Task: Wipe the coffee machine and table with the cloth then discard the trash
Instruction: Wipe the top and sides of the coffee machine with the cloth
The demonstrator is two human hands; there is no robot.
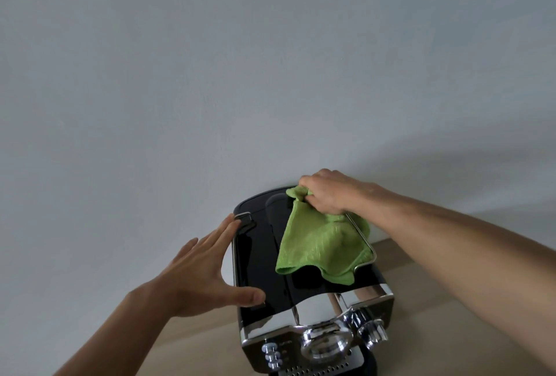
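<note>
I was on the first step, wiping the glossy black top of the coffee machine (264, 267). By my judgement the wooden surface (207, 345) and the trash, which I could not see, were not yet dealt with.

My right hand (328, 192) was at the far end of the top, its fingers (307, 186) curled tight on a bunched corner of the green cloth (319, 243). The rest of the cloth trailed nearer over the top and across the right-hand wire rail (361, 237).

My left hand (198, 273) lay along the machine's left edge with its fingers (219, 234) straight and slightly spread. The thumb reached over the top, and the hand held nothing.

Next, I judged, the cloth needed pressing flat and drawing toward the near chrome front (319, 309) while my left hand steadied the body.
</note>
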